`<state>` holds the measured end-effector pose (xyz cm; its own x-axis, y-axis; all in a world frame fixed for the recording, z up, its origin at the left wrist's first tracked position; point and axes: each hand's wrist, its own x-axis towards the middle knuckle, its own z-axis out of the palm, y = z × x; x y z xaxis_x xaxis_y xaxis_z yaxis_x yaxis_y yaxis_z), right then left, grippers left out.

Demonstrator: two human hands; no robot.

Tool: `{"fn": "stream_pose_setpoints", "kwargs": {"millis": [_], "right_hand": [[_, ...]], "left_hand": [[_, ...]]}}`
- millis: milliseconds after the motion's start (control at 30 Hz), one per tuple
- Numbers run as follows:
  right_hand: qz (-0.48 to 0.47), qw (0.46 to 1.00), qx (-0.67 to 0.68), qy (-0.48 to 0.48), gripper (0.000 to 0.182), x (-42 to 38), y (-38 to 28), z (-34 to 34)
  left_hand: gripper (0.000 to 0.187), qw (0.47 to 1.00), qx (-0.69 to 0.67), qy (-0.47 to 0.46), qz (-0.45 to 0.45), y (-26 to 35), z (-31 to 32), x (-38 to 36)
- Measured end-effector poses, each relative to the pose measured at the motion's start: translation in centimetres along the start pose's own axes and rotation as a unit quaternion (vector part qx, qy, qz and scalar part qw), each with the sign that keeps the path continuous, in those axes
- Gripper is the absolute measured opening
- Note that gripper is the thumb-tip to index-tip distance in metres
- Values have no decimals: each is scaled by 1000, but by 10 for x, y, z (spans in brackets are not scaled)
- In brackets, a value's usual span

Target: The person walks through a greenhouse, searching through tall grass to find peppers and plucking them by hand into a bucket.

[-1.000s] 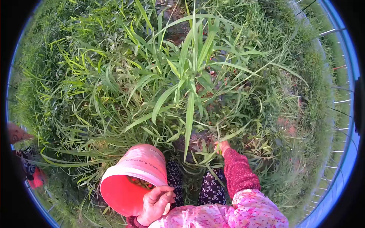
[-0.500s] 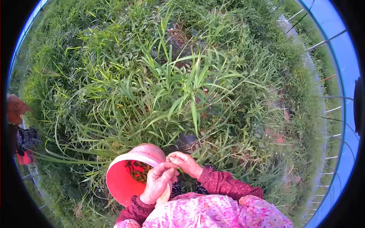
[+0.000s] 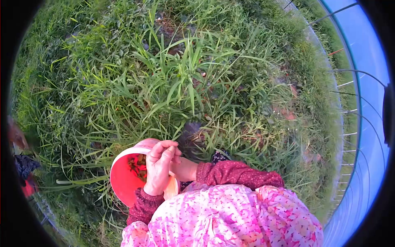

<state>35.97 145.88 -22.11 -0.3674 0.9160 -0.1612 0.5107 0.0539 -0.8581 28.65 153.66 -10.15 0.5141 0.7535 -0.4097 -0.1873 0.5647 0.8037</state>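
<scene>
My left hand is over the right side of a red bucket with a pale rim. Its fingers are curled together, and whatever they may hold is hidden. Behind it, my right hand reaches in from the right; the left hand covers its fingers. The bucket is tilted with its mouth toward me. Inside lie small red and greenish-brown pieces that look like peppers, partly screened by my left hand.
Tall grass and weeds fill the ground ahead. Dark patches of ground sheet show between the plants. A blue film wall with thin rods curves along the right. At the left edge, part of another person shows in dark patterned cloth.
My right hand has slid left behind my left hand, so its fingers no longer show. Both hands have risen in the view, and the plants have shifted up and left.
</scene>
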Motion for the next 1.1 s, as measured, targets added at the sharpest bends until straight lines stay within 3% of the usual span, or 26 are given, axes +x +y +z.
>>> {"fn": "stream_pose_setpoints", "kwargs": {"millis": [33,67,133,167,267,333,400,467,533,800,1100], "right_hand": [[4,996,51,67,18,3,1,13],[2,996,51,67,18,6,-8,8],[-56,984,134,-105,24,9,-50,-23],[8,983,156,-96,25,5,-79,-49],[22,984,102,-148,20,10,-52,-23],[-49,991,-21,-124,22,18,-31,-15],[93,982,-14,-166,26,24,-58,-60],[43,996,-12,-76,25,13,-71,-88],[21,1000,-20,-4,25,0,-37,-82],[191,980,-38,34,24,-46,19,-104],[210,972,-81,69,21,-59,51,-112]], "left_hand": [[13,1000,0,5,-2,0,-3,0],[13,1000,1,6,-1,2,-4,0],[13,1000,-1,6,-13,6,-7,-1],[12,1000,6,29,2,5,-5,-1],[12,999,23,18,16,16,-6,-9],[13,1000,11,21,16,20,-14,-16],[14,999,-29,31,-1,20,-25,-21],[14,998,-42,41,18,27,-32,-28],[14,997,-47,43,37,31,-39,-32],[12,991,-95,84,44,56,-52,-41],[12,984,-104,126,68,75,-73,-43]]}}
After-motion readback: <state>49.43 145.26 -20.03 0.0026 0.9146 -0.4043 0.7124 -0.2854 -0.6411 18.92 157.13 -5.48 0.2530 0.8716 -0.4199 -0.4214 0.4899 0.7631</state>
